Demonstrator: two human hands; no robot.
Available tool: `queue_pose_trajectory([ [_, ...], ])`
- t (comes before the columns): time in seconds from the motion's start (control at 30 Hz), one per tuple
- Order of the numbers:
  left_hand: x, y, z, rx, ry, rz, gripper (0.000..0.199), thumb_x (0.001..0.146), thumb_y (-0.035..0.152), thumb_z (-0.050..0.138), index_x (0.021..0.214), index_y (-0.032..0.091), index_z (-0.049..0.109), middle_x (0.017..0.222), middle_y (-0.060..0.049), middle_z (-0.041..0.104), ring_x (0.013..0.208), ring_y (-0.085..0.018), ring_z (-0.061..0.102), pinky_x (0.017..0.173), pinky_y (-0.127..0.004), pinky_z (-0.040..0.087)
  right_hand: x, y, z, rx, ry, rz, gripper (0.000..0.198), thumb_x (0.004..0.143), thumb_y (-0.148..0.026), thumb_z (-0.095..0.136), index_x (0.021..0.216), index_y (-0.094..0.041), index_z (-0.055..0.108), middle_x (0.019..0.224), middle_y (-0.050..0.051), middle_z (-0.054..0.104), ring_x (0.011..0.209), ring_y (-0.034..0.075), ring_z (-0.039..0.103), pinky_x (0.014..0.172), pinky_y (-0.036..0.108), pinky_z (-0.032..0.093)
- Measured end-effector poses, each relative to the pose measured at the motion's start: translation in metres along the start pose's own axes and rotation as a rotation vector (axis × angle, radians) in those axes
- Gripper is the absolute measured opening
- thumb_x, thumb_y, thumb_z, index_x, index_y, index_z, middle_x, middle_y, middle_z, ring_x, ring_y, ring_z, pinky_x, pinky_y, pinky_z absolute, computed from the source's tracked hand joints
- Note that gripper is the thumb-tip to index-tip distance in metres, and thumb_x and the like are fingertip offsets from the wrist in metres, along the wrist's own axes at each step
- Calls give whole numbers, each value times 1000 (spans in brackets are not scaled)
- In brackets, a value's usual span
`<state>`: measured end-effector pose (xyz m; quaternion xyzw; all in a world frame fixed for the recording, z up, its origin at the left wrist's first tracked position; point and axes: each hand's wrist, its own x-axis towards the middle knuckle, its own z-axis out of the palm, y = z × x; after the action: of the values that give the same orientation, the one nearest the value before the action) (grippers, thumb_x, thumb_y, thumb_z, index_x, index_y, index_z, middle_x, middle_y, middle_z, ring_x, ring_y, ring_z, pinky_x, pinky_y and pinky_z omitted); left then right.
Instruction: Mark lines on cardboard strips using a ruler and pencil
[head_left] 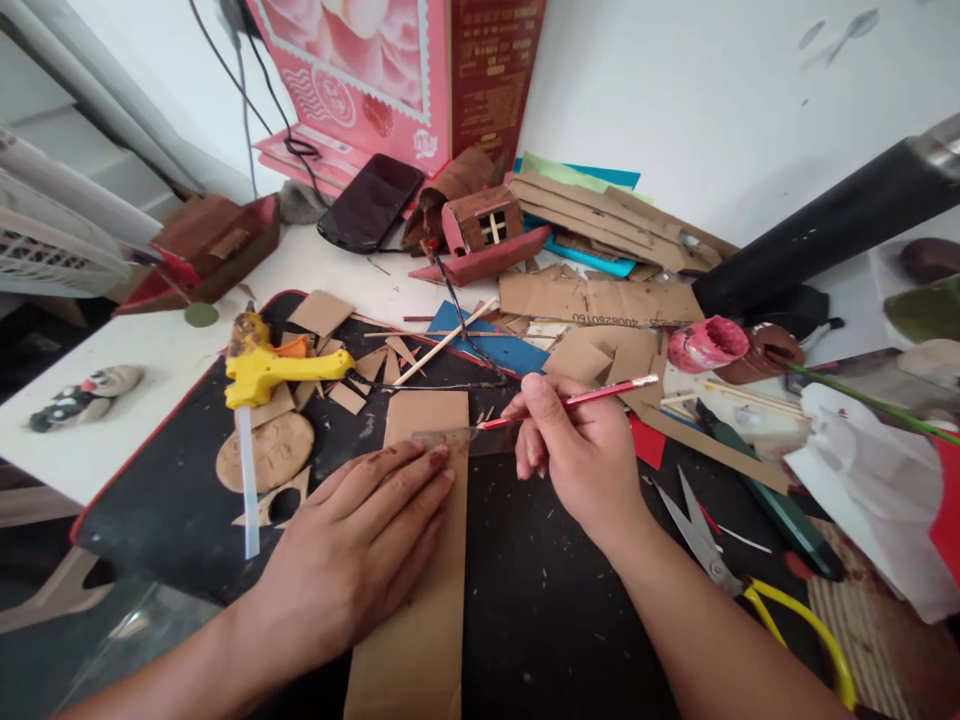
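Observation:
My left hand (367,540) lies flat, fingers stretched out, on a long strip of brown cardboard (427,410). Under its fingertips is a clear ruler (495,440), laid across the strip and reaching past its right edge. My right hand (574,450) pinches a red pencil (600,392) with a white eraser end. The pencil's tip points left, close to the ruler and the strip's right edge; whether it touches either I cannot tell. The black mat (547,600) lies beneath the cardboard.
A yellow glue gun (277,365) sits left among cardboard scraps. Scissors (712,560) with yellow handles and a green cutter (780,500) lie right. Behind are a small cardboard boat (487,230), a phone (371,203), stacked cardboard (615,220), a pink paint jar (709,345) and a black tube (832,215).

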<state>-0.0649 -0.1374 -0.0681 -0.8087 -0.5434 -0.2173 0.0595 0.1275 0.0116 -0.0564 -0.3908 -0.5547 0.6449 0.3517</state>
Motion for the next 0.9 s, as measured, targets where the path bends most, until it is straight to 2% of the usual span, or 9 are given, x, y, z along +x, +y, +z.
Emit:
queue_pose_trajectory([
  [0.27,-3,0,1,-21,34,3,28,111,13,58,135,10,73,128,-9,84,123,-27,74,102,-42,60,-1,-10,2,74,-122,172,57,98,-74,77,74,-23,68,42,-9,50,31,10,52,34,24,34],
  [0.53,-5,0,0,-23,41,18,26,111,14,59,132,12,74,126,-7,85,117,-26,77,99,-43,62,-2,-9,2,-11,-4,1,45,103,-60,78,79,-22,73,48,-6,58,40,11,59,39,24,38],
  [0.7,-7,1,0,-36,79,43,21,110,12,62,127,12,74,115,-5,86,109,-23,79,95,-40,62,-3,-11,2,11,-1,-21,42,104,-57,78,81,-21,75,52,-6,60,40,11,60,40,24,40],
  [0.9,-9,1,1,-38,90,48,21,111,13,62,127,12,74,116,-5,85,111,-24,78,97,-40,60,-6,-11,4,38,-7,-35,45,105,-60,77,82,-22,74,53,-6,61,41,11,60,41,23,41],
])
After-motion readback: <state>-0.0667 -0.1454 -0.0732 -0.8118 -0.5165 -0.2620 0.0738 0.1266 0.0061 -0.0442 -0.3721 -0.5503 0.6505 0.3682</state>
